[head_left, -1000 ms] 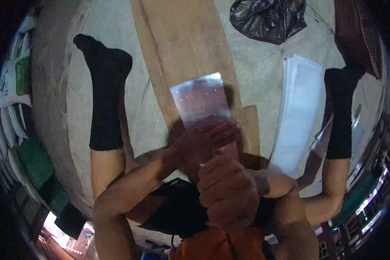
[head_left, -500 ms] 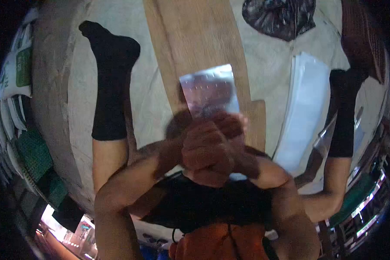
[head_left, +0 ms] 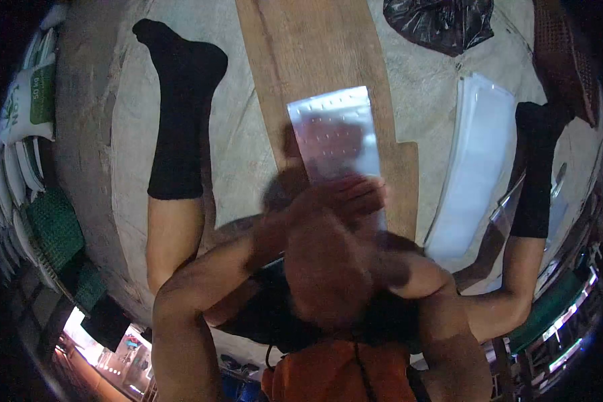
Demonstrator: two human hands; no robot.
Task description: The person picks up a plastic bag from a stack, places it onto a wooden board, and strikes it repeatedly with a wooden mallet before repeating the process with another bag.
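- Head view, looking down: clear perforated plastic bag [head_left: 336, 134] lying flat on wooden board [head_left: 321, 80], lengthwise, near end toward 6 o'clock.
- Left hand [head_left: 338, 197] flat on bag's near end, fingers stretched toward 3 o'clock; open palm pressing, not closed round anything.
- Right hand [head_left: 328, 268] blurred into one brown mass just below the left; grip unreadable, cannot tell if holding anything.
- Progress, as judgement: bag looks laid out and smoothed on board, far end lying free; near end under the hands looks unfinished.
- Stack of white bags [head_left: 476, 167] at 3 o'clock, well apart from board, looks like remaining stock; count unreadable.
- Black plastic bag [head_left: 442, 23] at 1 o'clock, cut off by frame edge.
- Hidden: bag's near edge and mouth, covered by both hands; contents, if any, not discernible through glare.
- Black-socked feet at 10 and 3 o'clock flanking board on the floor; periphery dark, distorted.
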